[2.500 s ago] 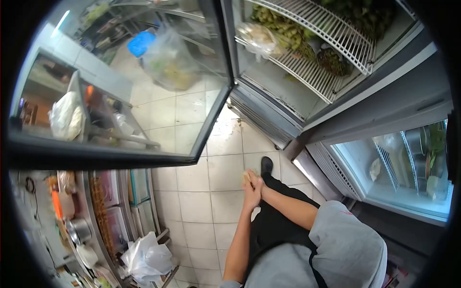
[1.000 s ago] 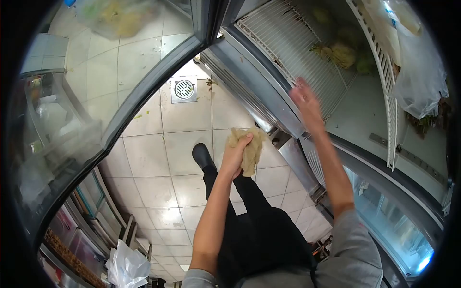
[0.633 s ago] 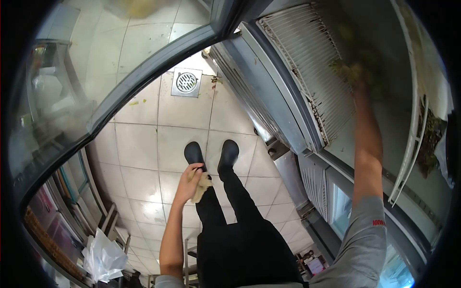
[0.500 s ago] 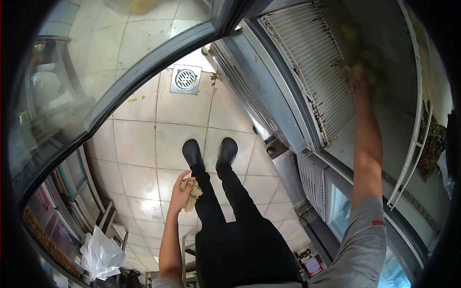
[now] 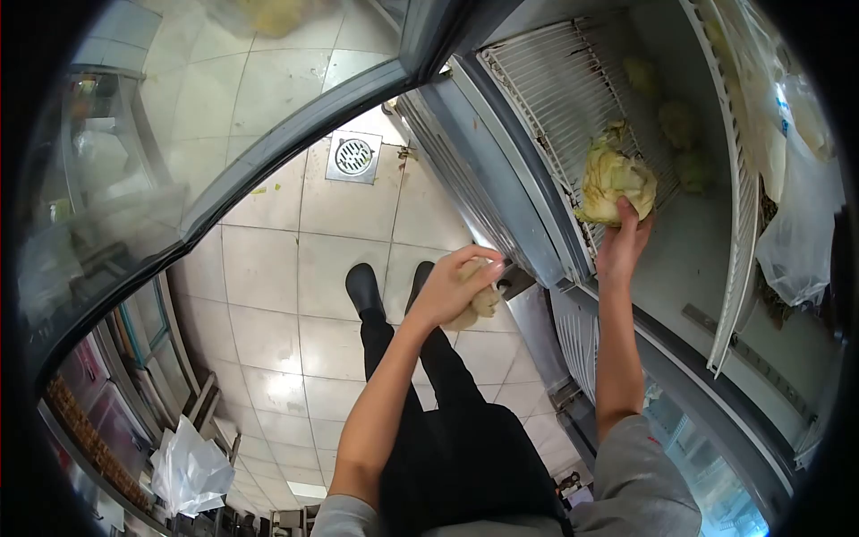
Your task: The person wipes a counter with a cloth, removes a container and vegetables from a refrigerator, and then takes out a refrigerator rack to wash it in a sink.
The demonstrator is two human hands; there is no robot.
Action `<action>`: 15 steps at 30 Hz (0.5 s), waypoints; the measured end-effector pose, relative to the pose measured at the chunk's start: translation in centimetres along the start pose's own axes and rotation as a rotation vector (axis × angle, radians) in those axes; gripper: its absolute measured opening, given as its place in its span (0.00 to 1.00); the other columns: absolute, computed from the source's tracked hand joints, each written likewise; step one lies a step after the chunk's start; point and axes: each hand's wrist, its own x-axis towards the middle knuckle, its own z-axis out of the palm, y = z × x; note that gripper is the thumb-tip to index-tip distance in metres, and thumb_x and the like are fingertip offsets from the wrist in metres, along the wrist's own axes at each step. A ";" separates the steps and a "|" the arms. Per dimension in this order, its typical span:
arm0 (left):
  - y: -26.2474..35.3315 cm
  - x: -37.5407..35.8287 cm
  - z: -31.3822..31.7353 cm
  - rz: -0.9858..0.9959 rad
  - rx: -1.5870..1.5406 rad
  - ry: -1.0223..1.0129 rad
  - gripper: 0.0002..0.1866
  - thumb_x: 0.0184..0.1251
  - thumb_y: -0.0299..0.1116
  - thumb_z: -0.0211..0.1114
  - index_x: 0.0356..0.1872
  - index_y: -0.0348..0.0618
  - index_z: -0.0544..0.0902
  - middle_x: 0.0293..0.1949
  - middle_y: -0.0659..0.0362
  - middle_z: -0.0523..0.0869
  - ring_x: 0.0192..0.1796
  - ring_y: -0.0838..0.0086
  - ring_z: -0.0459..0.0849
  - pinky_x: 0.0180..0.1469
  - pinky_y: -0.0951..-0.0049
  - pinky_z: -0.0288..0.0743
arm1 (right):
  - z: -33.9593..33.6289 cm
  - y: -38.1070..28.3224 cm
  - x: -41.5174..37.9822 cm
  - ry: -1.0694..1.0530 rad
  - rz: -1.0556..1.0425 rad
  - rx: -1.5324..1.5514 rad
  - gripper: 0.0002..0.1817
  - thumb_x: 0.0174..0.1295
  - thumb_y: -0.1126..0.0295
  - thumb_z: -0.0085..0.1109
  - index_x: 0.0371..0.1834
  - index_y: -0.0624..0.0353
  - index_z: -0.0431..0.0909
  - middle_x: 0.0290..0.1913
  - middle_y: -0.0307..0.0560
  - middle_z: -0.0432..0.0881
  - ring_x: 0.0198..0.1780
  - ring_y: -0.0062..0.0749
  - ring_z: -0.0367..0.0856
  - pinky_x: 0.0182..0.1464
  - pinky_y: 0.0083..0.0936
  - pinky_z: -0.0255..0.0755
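A pale yellow-green cabbage [image 5: 616, 179] with loose, browned outer leaves is gripped in my right hand [image 5: 624, 246], just over the wire shelf [image 5: 541, 85] of an open fridge. My left hand [image 5: 452, 288] is closed around a crumpled beige cloth [image 5: 474, 311], held out above the floor in front of my legs. Brown dirt and scraps cling to the shelf wires. Deeper in the fridge, several more yellowish cabbages [image 5: 677, 123] lie in shadow.
The open glass door [image 5: 295, 98] swings out at the upper left. Another rack [image 5: 729, 268] with plastic bags [image 5: 801, 228] is at the right. A floor drain [image 5: 352, 157] sits in the tiles. A white plastic bag [image 5: 190, 467] hangs at the lower left.
My right hand has drawn back from the fridge's dark interior towards its front edge, bringing the cabbage. My left hand, with the cloth, has moved right and up towards the fridge.
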 end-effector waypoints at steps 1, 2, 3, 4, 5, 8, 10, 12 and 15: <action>0.4 0.6 0.5 -0.022 -0.005 -0.027 0.14 0.59 0.42 0.61 0.37 0.41 0.78 0.24 0.65 0.76 0.29 0.84 0.71 0.35 0.81 0.67 | 0.0 -0.2 -0.1 -0.006 -0.019 0.006 0.37 0.47 0.72 0.63 0.59 0.66 0.53 0.55 0.50 0.64 0.55 0.35 0.64 0.57 0.28 0.59; 0.7 0.7 0.7 -0.046 -0.008 -0.054 0.14 0.59 0.43 0.61 0.34 0.41 0.78 0.21 0.67 0.73 0.26 0.85 0.69 0.32 0.81 0.65 | -0.1 -0.3 -0.1 -0.011 -0.036 0.013 0.37 0.47 0.72 0.63 0.59 0.66 0.54 0.54 0.49 0.65 0.54 0.34 0.65 0.57 0.28 0.59; 0.8 0.7 0.9 -0.045 -0.005 -0.052 0.14 0.59 0.43 0.61 0.34 0.41 0.78 0.21 0.67 0.73 0.26 0.85 0.69 0.32 0.81 0.65 | -0.5 -0.3 0.2 -0.011 -0.035 0.017 0.37 0.47 0.72 0.63 0.59 0.66 0.54 0.54 0.49 0.65 0.54 0.34 0.65 0.57 0.28 0.59; 0.9 0.6 1.0 -0.064 -0.054 -0.024 0.14 0.60 0.43 0.60 0.32 0.41 0.76 0.18 0.68 0.72 0.22 0.87 0.66 0.26 0.83 0.61 | -1.2 -0.3 0.9 0.035 -0.035 -0.036 0.35 0.49 0.71 0.62 0.59 0.65 0.54 0.53 0.49 0.65 0.55 0.34 0.65 0.57 0.29 0.60; 1.0 0.6 1.2 -0.083 -0.103 0.004 0.15 0.61 0.43 0.59 0.29 0.40 0.75 0.16 0.69 0.70 0.18 0.89 0.63 0.21 0.84 0.57 | -1.8 -0.4 1.3 0.082 -0.036 -0.089 0.33 0.50 0.70 0.62 0.58 0.63 0.55 0.52 0.48 0.66 0.55 0.35 0.66 0.57 0.30 0.61; 0.6 0.6 1.7 -0.041 -0.013 -0.065 0.18 0.61 0.47 0.59 0.39 0.40 0.75 0.22 0.65 0.76 0.25 0.86 0.69 0.28 0.83 0.64 | -2.6 -1.2 0.1 -0.006 -0.077 -0.293 0.35 0.48 0.72 0.63 0.59 0.63 0.55 0.53 0.49 0.66 0.55 0.34 0.65 0.58 0.29 0.60; 1.1 0.9 3.3 0.016 -0.040 -0.069 0.23 0.58 0.49 0.61 0.44 0.39 0.72 0.27 0.63 0.77 0.32 0.83 0.72 0.35 0.82 0.66 | -1.8 -1.6 -2.3 -0.143 -0.070 -0.350 0.37 0.45 0.74 0.65 0.58 0.64 0.55 0.54 0.50 0.65 0.56 0.34 0.65 0.58 0.29 0.61; 1.6 1.6 4.3 0.011 -0.132 -0.101 0.35 0.55 0.50 0.63 0.57 0.38 0.62 0.43 0.57 0.77 0.49 0.75 0.73 0.50 0.76 0.68 | -0.5 -1.9 -4.7 -0.380 -0.075 -0.487 0.38 0.41 0.77 0.67 0.58 0.63 0.57 0.55 0.50 0.64 0.57 0.34 0.64 0.58 0.29 0.62; 1.5 2.5 5.1 0.016 -0.389 0.003 0.34 0.56 0.46 0.63 0.58 0.38 0.61 0.46 0.56 0.75 0.49 0.74 0.74 0.50 0.74 0.69 | 0.9 -2.5 -5.8 -0.611 -0.116 -0.542 0.38 0.41 0.75 0.68 0.58 0.61 0.59 0.57 0.50 0.63 0.59 0.36 0.63 0.59 0.30 0.62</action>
